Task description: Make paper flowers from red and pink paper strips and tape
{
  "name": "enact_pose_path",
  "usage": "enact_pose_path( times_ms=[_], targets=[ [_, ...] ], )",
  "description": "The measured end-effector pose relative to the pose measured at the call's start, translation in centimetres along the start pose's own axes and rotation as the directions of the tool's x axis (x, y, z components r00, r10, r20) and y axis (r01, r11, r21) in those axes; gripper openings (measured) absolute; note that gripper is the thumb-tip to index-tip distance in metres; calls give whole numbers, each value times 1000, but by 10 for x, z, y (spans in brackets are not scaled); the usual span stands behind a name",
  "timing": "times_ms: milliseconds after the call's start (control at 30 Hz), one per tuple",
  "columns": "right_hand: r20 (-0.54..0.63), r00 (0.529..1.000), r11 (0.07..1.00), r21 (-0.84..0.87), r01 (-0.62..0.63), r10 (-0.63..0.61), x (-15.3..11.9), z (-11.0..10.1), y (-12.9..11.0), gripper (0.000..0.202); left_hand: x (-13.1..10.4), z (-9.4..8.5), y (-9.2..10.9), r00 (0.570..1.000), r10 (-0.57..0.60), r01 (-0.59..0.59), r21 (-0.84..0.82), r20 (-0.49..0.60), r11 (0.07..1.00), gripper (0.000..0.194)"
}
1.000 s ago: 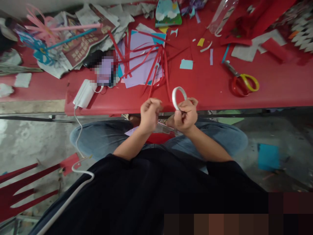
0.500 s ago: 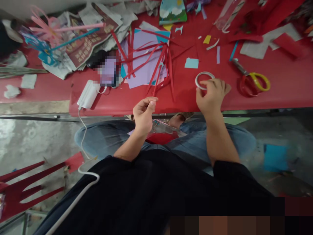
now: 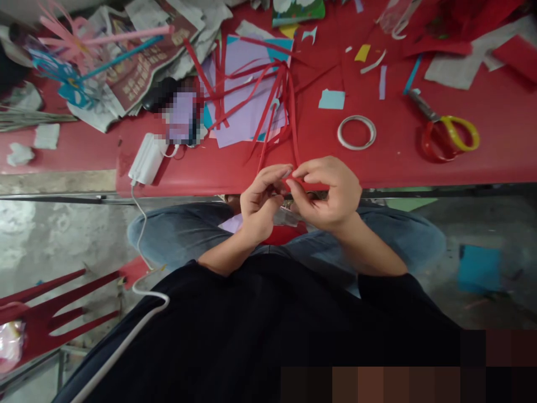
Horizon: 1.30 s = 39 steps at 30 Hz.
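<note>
At the table's front edge, my left hand (image 3: 262, 201) is curled, its fingertips raised. A thin red strip (image 3: 263, 146) runs down from the tangle behind and ends at these fingers. My right hand (image 3: 329, 193) has thumb and forefinger drawn together against the left fingertips; whatever lies between them is too small to make out. Behind the hands, several long red strips (image 3: 279, 84) spread over stacked lilac sheets (image 3: 239, 120). To the right a narrow white tape roll (image 3: 339, 134) lies flat on the table, apart from both hands.
Yellow-and-red-handled scissors (image 3: 455, 134) lie on the right of the red table (image 3: 398, 168). A white power bank (image 3: 147, 159) with a cable is at left, near crumpled newspaper (image 3: 146, 73) and pink and blue ribbon flowers (image 3: 78, 84). Paper scraps (image 3: 331, 99) are scattered around.
My right hand has left the tape roll and moved left to meet my left hand. The left hand has shifted slightly right and down. The tape roll now lies uncovered.
</note>
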State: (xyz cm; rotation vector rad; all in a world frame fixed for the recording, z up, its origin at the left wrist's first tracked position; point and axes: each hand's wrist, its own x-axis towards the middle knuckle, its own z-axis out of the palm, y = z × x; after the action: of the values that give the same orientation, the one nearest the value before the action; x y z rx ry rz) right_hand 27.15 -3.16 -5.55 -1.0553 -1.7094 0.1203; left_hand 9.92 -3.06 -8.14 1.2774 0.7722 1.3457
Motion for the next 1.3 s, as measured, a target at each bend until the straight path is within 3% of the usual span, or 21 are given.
enact_pose_path(
  times_ms=[100, 167, 300, 433, 567, 733, 867, 1033, 1200, 1300],
  targets=[
    [36, 994, 995, 4, -102, 102, -3, -4, 1, 14, -4, 2, 2, 997, 57, -59, 42, 60, 997, 44],
    [52, 993, 994, 20, -104, 103, -3, -7, 1, 13, -5, 2, 5, 993, 82, -91, 117, 86, 989, 46],
    [2, 999, 998, 54, 35, -35, 2, -12, 1, 22, -5, -1, 12, 986, 129, -154, 271, 106, 950, 43],
    [-86, 988, 990, -70, 121, -127, 3, -12, 0, 26, -5, -2, 18, 974, 163, -205, 299, 160, 932, 52],
    [-13, 1000, 991, -129, 16, -18, 0, -12, -4, 7, -5, -3, 19, 961, 183, -252, 384, 207, 888, 59],
    [-33, 999, 995, -93, -28, 25, 2, -16, -10, 5, -4, -4, 16, 963, 150, -240, 458, 223, 856, 60],
    [-3, 997, 996, -45, -78, 78, 4, -18, -18, 8, -3, -3, 17, 952, 195, -286, 456, 236, 843, 66],
    [-35, 982, 982, -36, -187, 186, 4, -17, -23, 11, -1, 0, 21, 989, 52, -102, 373, 141, 922, 49],
    [-5, 979, 979, 4, -205, 205, 7, -18, -17, 10, 2, -2, 26, 981, -20, -33, 272, 191, 962, 55],
    [57, 963, 958, 103, -268, 264, 8, -19, -11, 12, 5, -5, 27, 977, -99, 68, 164, 187, 984, 48]
  ],
)
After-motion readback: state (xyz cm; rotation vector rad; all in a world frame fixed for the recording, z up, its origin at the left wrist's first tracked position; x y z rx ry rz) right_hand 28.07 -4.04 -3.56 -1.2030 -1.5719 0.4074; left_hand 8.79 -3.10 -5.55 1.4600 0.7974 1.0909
